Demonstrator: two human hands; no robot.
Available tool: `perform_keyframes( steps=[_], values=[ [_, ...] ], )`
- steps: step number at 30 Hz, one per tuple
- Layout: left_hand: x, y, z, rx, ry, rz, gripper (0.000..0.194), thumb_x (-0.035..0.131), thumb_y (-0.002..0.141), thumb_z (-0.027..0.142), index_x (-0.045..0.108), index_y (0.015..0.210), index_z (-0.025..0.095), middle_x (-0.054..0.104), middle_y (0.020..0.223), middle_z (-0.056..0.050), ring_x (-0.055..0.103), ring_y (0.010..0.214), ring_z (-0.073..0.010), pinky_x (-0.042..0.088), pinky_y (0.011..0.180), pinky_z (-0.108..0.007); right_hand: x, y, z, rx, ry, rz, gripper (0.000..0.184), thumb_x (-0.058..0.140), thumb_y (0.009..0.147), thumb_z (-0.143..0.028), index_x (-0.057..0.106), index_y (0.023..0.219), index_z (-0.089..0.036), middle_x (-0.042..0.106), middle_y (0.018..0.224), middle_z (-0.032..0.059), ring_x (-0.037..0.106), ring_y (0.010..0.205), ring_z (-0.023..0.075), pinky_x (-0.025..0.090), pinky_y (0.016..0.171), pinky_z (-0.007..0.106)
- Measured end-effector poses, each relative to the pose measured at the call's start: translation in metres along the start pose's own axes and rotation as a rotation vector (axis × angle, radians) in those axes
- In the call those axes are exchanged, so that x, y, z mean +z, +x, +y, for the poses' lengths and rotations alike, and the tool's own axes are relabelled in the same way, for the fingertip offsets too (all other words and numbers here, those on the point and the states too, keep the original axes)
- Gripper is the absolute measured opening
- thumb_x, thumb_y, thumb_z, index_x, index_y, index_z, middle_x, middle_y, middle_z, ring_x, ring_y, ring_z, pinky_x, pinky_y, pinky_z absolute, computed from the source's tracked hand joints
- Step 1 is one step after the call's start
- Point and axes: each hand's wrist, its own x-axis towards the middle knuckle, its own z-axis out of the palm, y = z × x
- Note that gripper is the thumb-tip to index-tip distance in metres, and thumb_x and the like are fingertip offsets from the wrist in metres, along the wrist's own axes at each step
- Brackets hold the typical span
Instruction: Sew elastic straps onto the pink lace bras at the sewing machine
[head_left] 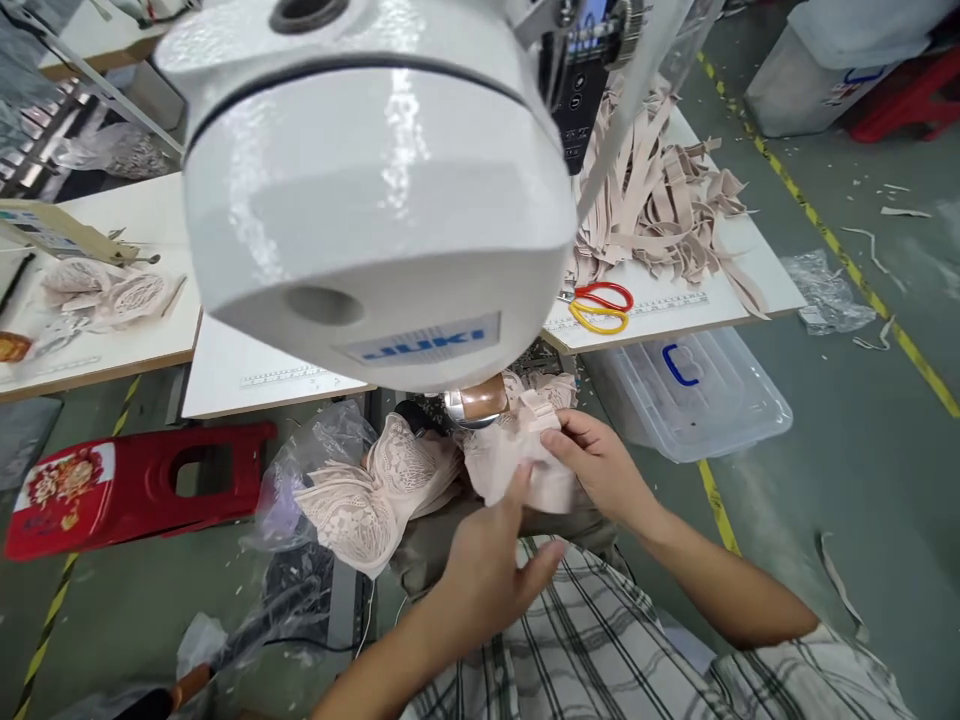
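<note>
A pale pink bra piece (517, 465) hangs below the sewing machine head, its lace upper edge near the machine's round metal and brown part (480, 402). My right hand (604, 470) pinches its right side between thumb and fingers, by a folded strap end (536, 410). Lower down, my left hand (487, 560) has thumb and index finger spread apart, the index fingertip against the fabric; its other fingers are partly hidden. To the left, lace bra cups (375, 490) lie in a bunch over my lap.
The white sewing machine (375, 200) fills the upper middle. On the right table, red and yellow scissors (600, 307) lie beside a heap of pink straps (660, 200). A lidded plastic box (697, 400) stands below. A red stool (150, 480) is at left.
</note>
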Motion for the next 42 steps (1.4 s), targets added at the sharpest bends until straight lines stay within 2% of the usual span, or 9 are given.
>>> perform_keyframes(
  steps=[2, 5, 8, 13, 17, 22, 36, 39, 42],
  values=[
    [-0.020, 0.004, -0.002, 0.002, -0.143, 0.032, 0.044, 0.050, 0.098, 0.023, 0.043, 0.141, 0.019, 0.073, 0.078, -0.001, 0.069, 0.065, -0.0147, 0.057, 0.063, -0.024, -0.004, 0.000, -0.002, 0.060, 0.061, -0.095, 0.045, 0.067, 0.081, -0.062, 0.065, 0.084, -0.017, 0.062, 0.073, 0.0007, 0.053, 0.064, 0.0122, 0.044, 0.060, 0.024],
    [-0.043, 0.019, -0.004, 0.099, -0.078, 0.131, 0.033, 0.049, 0.097, 0.022, 0.055, 0.128, 0.017, 0.069, 0.116, -0.015, 0.064, 0.114, -0.0257, 0.053, 0.097, -0.043, -0.006, 0.002, -0.009, 0.066, -0.014, -0.427, 0.047, 0.060, 0.086, -0.063, 0.065, 0.081, -0.016, 0.060, 0.069, -0.0003, 0.051, 0.060, 0.0107, 0.041, 0.057, 0.023],
    [-0.047, 0.033, -0.012, -0.014, -0.023, -0.096, 0.030, 0.042, 0.099, 0.028, 0.063, 0.116, 0.014, 0.071, 0.109, -0.016, 0.065, 0.109, -0.0282, 0.046, 0.104, -0.051, -0.003, 0.005, -0.013, -0.150, -0.422, -0.651, 0.038, 0.051, 0.096, -0.047, 0.065, 0.079, -0.017, 0.062, 0.071, 0.0003, 0.054, 0.064, 0.0117, 0.041, 0.059, 0.023],
    [-0.028, 0.043, -0.046, -0.679, -0.487, -0.434, 0.053, 0.033, 0.096, 0.056, 0.060, 0.069, 0.019, 0.060, 0.055, -0.005, 0.062, 0.059, -0.0205, 0.050, 0.064, -0.033, 0.004, 0.014, 0.008, -0.673, -1.262, -0.352, 0.034, 0.040, 0.098, -0.018, 0.067, 0.078, -0.018, 0.059, 0.063, 0.0035, 0.049, 0.058, 0.0147, 0.030, 0.053, 0.030],
    [-0.016, 0.038, -0.060, -0.825, -1.066, -0.355, 0.051, 0.053, 0.081, 0.069, 0.056, 0.074, 0.019, 0.053, 0.056, 0.001, 0.056, 0.055, -0.0148, 0.044, 0.057, -0.027, 0.002, 0.024, 0.022, -0.867, -1.261, -0.212, 0.031, 0.041, 0.099, -0.018, 0.071, 0.094, -0.019, 0.066, 0.073, 0.0056, 0.059, 0.069, 0.0177, 0.042, 0.061, 0.030],
    [-0.017, 0.031, -0.050, -0.698, -0.914, -0.121, 0.038, 0.049, 0.092, 0.048, 0.056, 0.071, 0.018, 0.050, 0.063, 0.003, 0.045, 0.057, -0.0105, 0.038, 0.058, -0.024, 0.003, 0.020, 0.021, -0.790, -0.994, 0.011, 0.022, 0.058, 0.095, -0.033, 0.070, 0.106, -0.018, 0.069, 0.092, 0.0094, 0.065, 0.087, 0.0209, 0.052, 0.075, 0.032],
    [-0.014, 0.029, -0.050, -0.664, -0.549, -0.035, 0.038, 0.047, 0.092, 0.047, 0.049, 0.065, 0.020, 0.050, 0.059, 0.003, 0.048, 0.057, -0.0127, 0.037, 0.054, -0.025, 0.020, 0.013, 0.039, -0.711, -0.969, -0.074, 0.025, 0.050, 0.098, -0.027, 0.074, 0.092, -0.023, 0.074, 0.086, 0.0061, 0.068, 0.082, 0.0181, 0.054, 0.071, 0.030],
    [-0.027, 0.030, -0.060, -0.692, -0.478, -0.032, 0.040, 0.051, 0.090, 0.047, 0.045, 0.060, 0.021, 0.047, 0.055, 0.003, 0.046, 0.054, -0.0123, 0.037, 0.053, -0.025, -0.007, 0.029, 0.037, -0.703, -1.024, -0.172, 0.026, 0.048, 0.098, -0.028, 0.074, 0.099, -0.025, 0.075, 0.095, 0.0058, 0.069, 0.089, 0.0182, 0.055, 0.077, 0.030],
    [-0.041, 0.028, -0.073, -0.676, -0.475, -0.031, 0.038, 0.047, 0.093, 0.047, 0.051, 0.063, 0.023, 0.050, 0.058, 0.001, 0.049, 0.054, -0.0136, 0.039, 0.053, -0.026, -0.058, 0.069, 0.014, -0.560, -1.197, 0.142, 0.035, 0.038, 0.098, -0.019, 0.068, 0.115, -0.022, 0.072, 0.114, 0.0092, 0.065, 0.108, 0.0222, 0.052, 0.092, 0.037]
  ],
)
